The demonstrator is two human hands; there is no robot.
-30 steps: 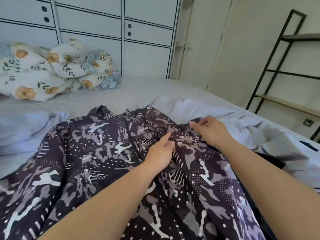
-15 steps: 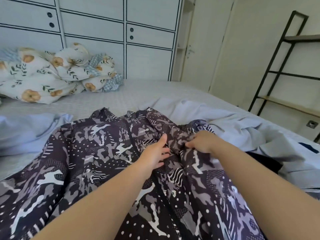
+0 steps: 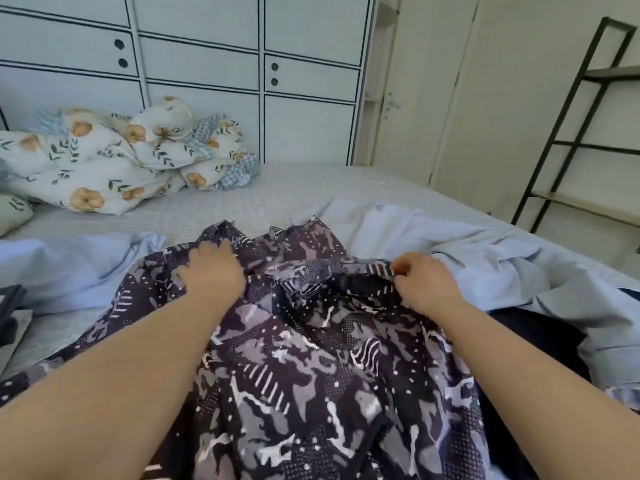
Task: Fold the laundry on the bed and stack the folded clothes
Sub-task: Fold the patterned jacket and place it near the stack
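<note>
A dark patterned garment [image 3: 311, 368] with grey and white camouflage shapes lies spread over the bed [image 3: 277, 192] in front of me. My left hand [image 3: 211, 275] lies on its upper left part near the top edge; it is blurred, with the fingers spread over the cloth. My right hand [image 3: 422, 285] pinches a fold of the garment's upper right part between thumb and fingers. Light blue cloth [image 3: 467, 251] lies crumpled under and beside the garment, to the right and also at the left.
A floral duvet [image 3: 114, 161] is bunched at the bed's far left corner. White cabinets [image 3: 242, 77] stand behind the bed. A black metal shelf [image 3: 581, 133] rises at the right. Dark folded items [image 3: 10, 306] sit at the left edge. A dark garment [image 3: 540, 337] lies by my right forearm.
Both hands have moved apart: the left slid up and left across the garment, the right shifted right, still pinching cloth. The fabric between them is bunched up.
</note>
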